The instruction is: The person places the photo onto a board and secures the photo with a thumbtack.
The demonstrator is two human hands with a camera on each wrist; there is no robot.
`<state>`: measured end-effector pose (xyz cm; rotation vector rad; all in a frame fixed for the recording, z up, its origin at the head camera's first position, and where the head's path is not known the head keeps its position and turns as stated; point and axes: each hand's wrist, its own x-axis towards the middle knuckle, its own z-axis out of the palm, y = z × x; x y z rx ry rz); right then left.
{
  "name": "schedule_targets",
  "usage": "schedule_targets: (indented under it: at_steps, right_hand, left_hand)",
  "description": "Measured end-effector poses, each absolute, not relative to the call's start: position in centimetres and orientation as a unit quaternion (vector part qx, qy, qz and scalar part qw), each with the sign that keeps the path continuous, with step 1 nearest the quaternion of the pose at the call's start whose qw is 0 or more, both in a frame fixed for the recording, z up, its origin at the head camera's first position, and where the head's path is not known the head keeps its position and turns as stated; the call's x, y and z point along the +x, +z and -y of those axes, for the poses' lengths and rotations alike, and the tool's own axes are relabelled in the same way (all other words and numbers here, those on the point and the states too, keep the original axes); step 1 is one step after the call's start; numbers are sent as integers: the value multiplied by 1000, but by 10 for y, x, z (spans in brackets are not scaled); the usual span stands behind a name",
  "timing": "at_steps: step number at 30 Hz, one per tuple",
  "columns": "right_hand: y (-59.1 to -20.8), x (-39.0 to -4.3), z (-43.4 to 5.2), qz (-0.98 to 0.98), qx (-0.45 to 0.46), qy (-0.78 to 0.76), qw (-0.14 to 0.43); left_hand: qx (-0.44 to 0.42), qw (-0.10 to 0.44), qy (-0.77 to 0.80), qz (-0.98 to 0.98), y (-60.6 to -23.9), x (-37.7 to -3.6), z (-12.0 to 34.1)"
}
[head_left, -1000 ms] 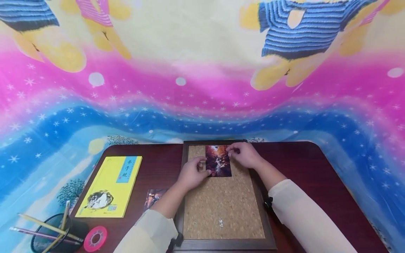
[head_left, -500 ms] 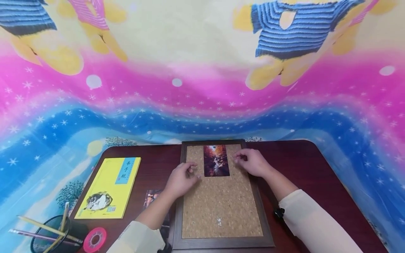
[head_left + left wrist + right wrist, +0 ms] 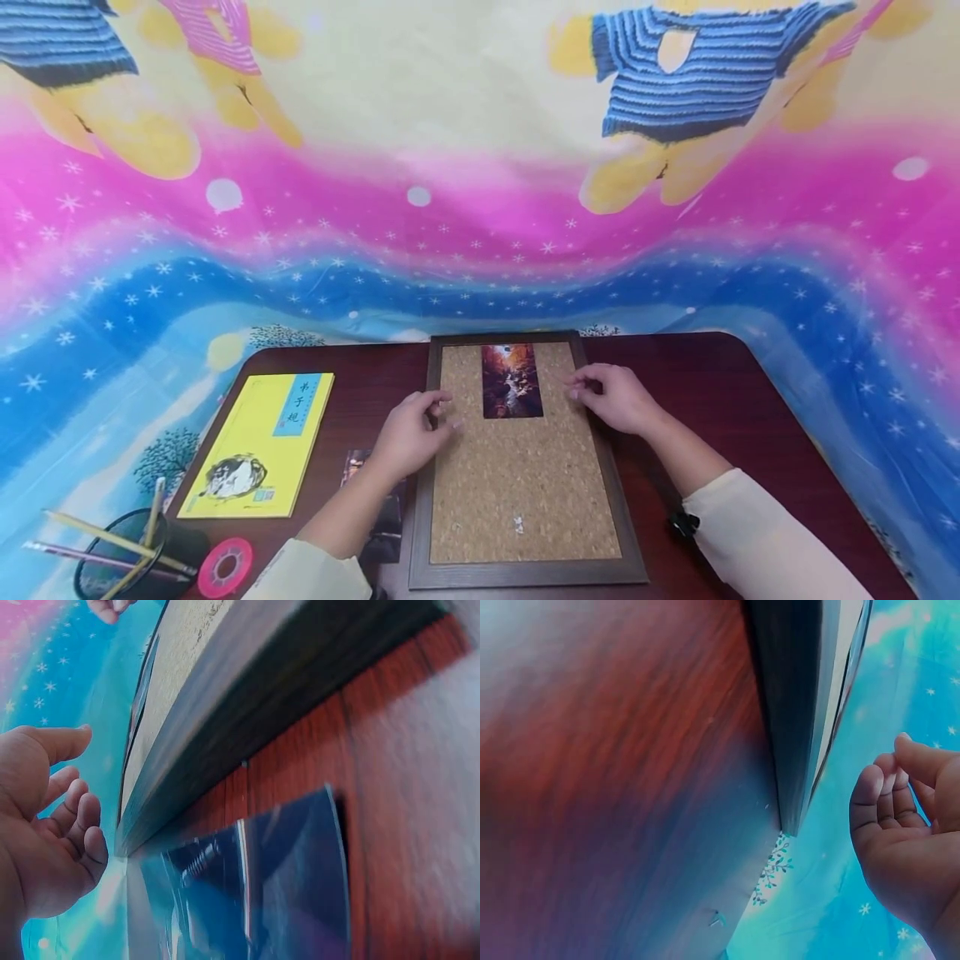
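A dark-framed cork board (image 3: 525, 483) lies flat on the brown table. A small photo (image 3: 512, 381) of an orange canyon scene sits at the board's far middle. My left hand (image 3: 408, 433) hovers over the board's left frame edge, fingers loosely curled, holding nothing. My right hand (image 3: 618, 398) is over the right frame edge, also loosely curled and holding nothing. Neither hand touches the photo. In the left wrist view the left hand (image 3: 45, 825) shows relaxed fingers beside the frame (image 3: 247, 712). The right wrist view shows the right hand (image 3: 904, 832) likewise.
A yellow booklet (image 3: 258, 446) lies on the table (image 3: 750, 400) to the left. Another dark photo (image 3: 375, 500) lies by my left forearm. A black pen cup (image 3: 131, 558) and a pink tape roll (image 3: 225, 567) stand at the near left corner. A colourful cloth hangs behind.
Both hands let go of the photo and drew apart, left hand to the left, right hand to the right. The photo stays on the cork.
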<state>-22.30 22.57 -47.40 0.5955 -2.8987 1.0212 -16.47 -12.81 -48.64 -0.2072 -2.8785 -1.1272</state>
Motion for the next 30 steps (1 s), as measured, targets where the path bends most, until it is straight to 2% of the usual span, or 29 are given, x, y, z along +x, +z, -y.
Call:
schedule_targets:
  at_steps: [30]
  right_hand:
    - [-481, -189, -277, 940, 152, 305, -16]
  left_hand:
    - [-20, 17, -346, 938, -496, -134, 175]
